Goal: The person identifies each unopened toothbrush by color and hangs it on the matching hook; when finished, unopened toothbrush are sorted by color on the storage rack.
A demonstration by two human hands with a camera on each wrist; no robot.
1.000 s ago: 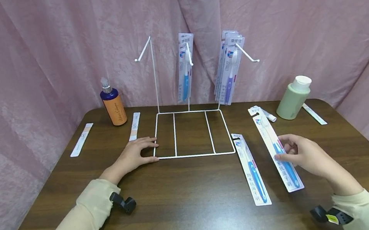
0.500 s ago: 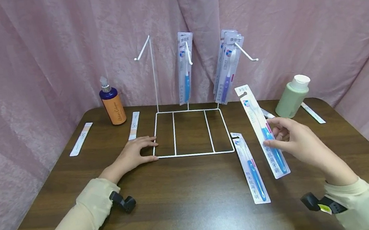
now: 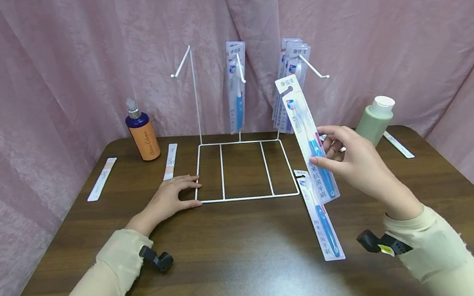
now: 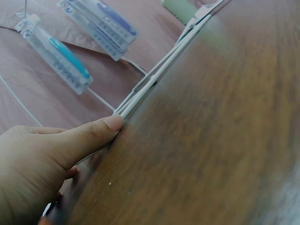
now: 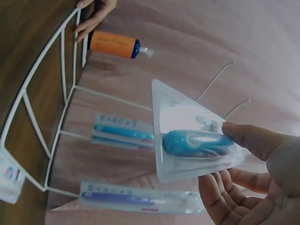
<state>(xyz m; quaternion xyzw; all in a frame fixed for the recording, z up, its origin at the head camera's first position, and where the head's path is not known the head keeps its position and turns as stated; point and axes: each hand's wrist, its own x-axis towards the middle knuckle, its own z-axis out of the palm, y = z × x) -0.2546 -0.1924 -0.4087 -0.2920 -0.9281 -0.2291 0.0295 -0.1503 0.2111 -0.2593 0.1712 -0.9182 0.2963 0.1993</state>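
Note:
My right hand (image 3: 348, 156) pinches a packaged blue toothbrush (image 3: 304, 124) by its lower half. The pack is raised and tilted, its slotted end up, before the right hook of a white wire display rack (image 3: 248, 198). My left hand (image 3: 171, 196) holds the rack's front left corner; in the left wrist view its thumb (image 4: 93, 136) lies against the wire. Another blue toothbrush pack (image 3: 323, 231) lies right of the rack, its upper part overlapped by the held one. Blue packs (image 3: 235, 88) hang on the middle hook, and several packs (image 3: 300, 52) on the right hook, the front one purple. The left hook (image 3: 181, 63) is bare.
An orange and blue pump bottle (image 3: 144, 138) stands at the back left. Two slim white packets (image 3: 102, 180) lie on the left. On the right stands a green bottle (image 3: 374, 120), partly behind my right hand, with another slim packet (image 3: 398, 144) beside it. Pink curtain hangs behind.
My right hand has lifted the held toothbrush pack and carried it left and up, toward the right hook. My left hand has stayed at the rack's corner.

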